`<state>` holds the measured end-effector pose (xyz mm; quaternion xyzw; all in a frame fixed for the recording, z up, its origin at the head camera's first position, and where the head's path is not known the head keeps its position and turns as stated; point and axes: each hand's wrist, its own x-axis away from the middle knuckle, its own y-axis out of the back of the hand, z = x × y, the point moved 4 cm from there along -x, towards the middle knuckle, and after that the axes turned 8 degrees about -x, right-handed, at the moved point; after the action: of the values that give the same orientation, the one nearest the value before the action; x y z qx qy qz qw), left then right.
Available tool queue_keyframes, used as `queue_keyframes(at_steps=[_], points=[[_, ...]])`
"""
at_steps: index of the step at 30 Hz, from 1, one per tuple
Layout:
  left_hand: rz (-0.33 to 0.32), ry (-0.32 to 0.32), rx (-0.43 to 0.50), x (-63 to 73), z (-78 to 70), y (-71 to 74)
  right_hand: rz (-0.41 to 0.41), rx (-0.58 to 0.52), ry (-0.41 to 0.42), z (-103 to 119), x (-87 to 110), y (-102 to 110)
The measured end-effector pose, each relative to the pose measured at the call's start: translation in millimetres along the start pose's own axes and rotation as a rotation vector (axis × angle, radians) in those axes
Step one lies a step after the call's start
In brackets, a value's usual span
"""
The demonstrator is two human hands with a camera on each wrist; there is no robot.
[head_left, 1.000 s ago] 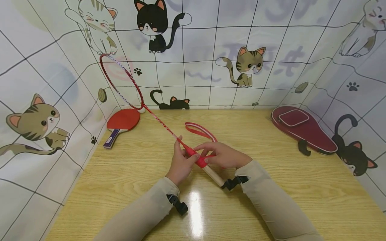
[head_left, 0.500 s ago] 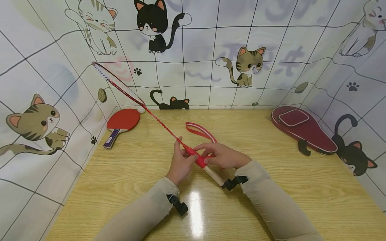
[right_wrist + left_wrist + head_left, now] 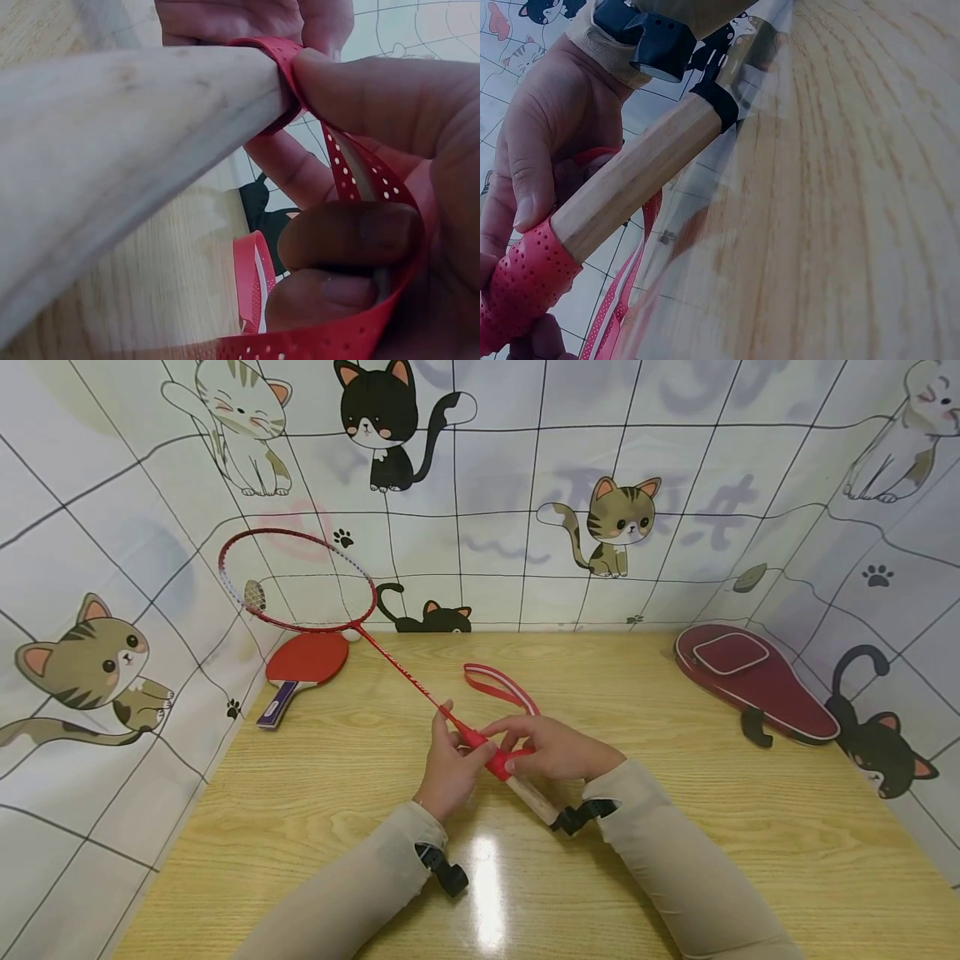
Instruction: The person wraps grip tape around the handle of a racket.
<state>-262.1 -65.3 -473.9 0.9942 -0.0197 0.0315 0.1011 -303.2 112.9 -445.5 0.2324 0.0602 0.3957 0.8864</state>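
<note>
My left hand [image 3: 448,770] grips a red badminton racket [image 3: 401,668] just above its handle, thumb pressed on the wrapped part. The racket slants up to the left with its head raised in front of the wall. Red perforated grip tape [image 3: 360,169] circles the upper handle, and the lower part [image 3: 641,161] is bare wood with a black band near its end. My right hand [image 3: 566,747] pinches the tape, its thumb [image 3: 375,97] at the lower edge of the wrap. The tape runs between its curled fingers, and the loose end [image 3: 498,683] loops behind the hand on the table side.
A red table tennis bat [image 3: 307,657] lies at the back left, with a white ball partly hidden behind it. At the back right lies a dark red bat case [image 3: 757,681]. Cat-patterned cloth walls [image 3: 495,468] border the wooden table [image 3: 300,810].
The racket has turned about its shaft: its head went from a narrow oval to edge-on, and now shows as a wide oval. Both hands stay almost in place.
</note>
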Motion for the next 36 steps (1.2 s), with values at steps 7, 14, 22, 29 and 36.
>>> queue_keyframes(at_steps=[7, 14, 22, 29, 36], points=[[-0.010, -0.008, 0.038, -1.9, 0.5, -0.2, 0.009, 0.019, 0.038, 3.1, 1.2, 2.3], [0.003, -0.004, 0.092, -2.9, 1.3, -0.3, 0.059, -0.058, 0.023, 0.6, 1.7, 1.0], [0.027, -0.042, 0.110, -2.5, -0.7, -0.4, 0.085, -0.115, -0.016, 0.2, 4.1, 0.7], [0.061, -0.081, 0.153, -2.6, -2.3, -0.8, 0.032, -0.050, 0.004, 1.9, 6.4, 2.4], [0.076, -0.101, 0.149, -3.4, -2.2, -0.2, -0.015, -0.035, -0.002, 4.6, 9.6, 2.3]])
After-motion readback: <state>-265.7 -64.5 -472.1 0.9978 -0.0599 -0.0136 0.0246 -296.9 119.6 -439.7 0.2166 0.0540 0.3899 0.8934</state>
